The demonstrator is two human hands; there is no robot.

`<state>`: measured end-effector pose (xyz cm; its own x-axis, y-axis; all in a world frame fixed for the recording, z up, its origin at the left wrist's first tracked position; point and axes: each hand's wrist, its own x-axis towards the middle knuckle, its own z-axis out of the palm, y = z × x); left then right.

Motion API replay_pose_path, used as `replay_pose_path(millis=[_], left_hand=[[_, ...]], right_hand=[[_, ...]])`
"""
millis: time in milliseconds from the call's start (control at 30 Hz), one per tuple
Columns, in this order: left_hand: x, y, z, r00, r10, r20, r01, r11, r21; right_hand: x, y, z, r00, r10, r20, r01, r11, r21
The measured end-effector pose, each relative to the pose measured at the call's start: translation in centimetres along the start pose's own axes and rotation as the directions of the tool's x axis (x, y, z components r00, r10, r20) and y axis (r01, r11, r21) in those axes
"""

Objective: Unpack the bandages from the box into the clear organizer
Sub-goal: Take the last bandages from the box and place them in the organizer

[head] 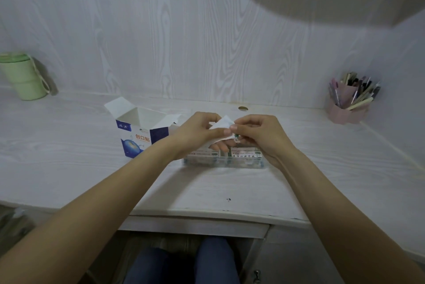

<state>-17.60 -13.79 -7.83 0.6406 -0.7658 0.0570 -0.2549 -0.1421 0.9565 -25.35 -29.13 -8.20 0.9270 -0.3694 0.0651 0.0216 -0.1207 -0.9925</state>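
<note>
Above the organizer [224, 160], the left hand [195, 132] and right hand [257, 133] both pinch a white bandage [221, 124]. Left of them, the box [140, 132] stands open on the surface [69, 145].

A single wide-angle head view looks forward and down from above the seated person's lap at the pale wood-grain desk [69, 145], close enough that both forearms reach in from 6 o'clock. A matching wood-grain back wall [184, 30] fills 12 o'clock.

A blue-and-white box [138, 136], a pale green cup [23, 76], a pink pen holder [345, 111], a white wood-grain desk [69, 157].
</note>
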Motion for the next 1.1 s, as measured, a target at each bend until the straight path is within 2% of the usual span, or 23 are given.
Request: replay_pose_path(millis=[133, 233, 367, 500, 600, 733, 933, 1000, 1100], left_hand=[[0.6, 0.4, 0.2, 0.998, -0.005, -0.065, 0.001, 0.998, -0.062], [1.5, 0.5, 0.0, 0.984, 0.018, -0.178, -0.022, 1.000, -0.022], [3.0, 0.8, -0.5, 0.936, 0.056, -0.349, -0.053, 0.998, 0.017], [3.6, 0.8, -0.5, 0.912, 0.047, -0.407, -0.055, 0.998, -0.008], [3.9, 0.4, -0.5, 0.905, 0.023, -0.425, -0.039, 0.999, -0.030], [4.0, 0.1, -0.4, 0.906, 0.020, -0.422, -0.036, 0.999, -0.029], [4.2, 0.1, -0.5, 0.909, 0.035, -0.416, -0.041, 0.999, -0.008], [4.2, 0.1, -0.5, 0.910, 0.036, -0.413, -0.044, 0.999, -0.009], [4.1, 0.1, -0.4, 0.911, 0.041, -0.411, -0.050, 0.999, -0.011]], right_hand=[[0.8, 0.2, -0.8, 0.995, 0.097, 0.028, -0.100, 0.981, 0.165], [1.8, 0.3, -1.5, 0.996, 0.086, -0.021, -0.082, 0.982, 0.172], [3.3, 1.3, -2.6, 0.986, 0.049, -0.158, -0.053, 0.998, -0.017], [4.2, 3.0, -3.2, 0.975, 0.039, -0.217, -0.097, 0.960, -0.264], [4.5, 3.3, -3.1, 0.982, 0.000, -0.188, -0.089, 0.881, -0.464], [4.6, 3.2, -2.4, 0.991, -0.082, -0.105, -0.021, 0.680, -0.733], [4.4, 3.1, -1.7, 0.989, -0.085, -0.118, -0.065, 0.466, -0.882], [4.5, 3.3, -1.7, 0.987, -0.110, -0.116, -0.054, 0.457, -0.888], [4.6, 3.1, -1.8, 0.979, -0.179, -0.100, 0.015, 0.549, -0.836]])
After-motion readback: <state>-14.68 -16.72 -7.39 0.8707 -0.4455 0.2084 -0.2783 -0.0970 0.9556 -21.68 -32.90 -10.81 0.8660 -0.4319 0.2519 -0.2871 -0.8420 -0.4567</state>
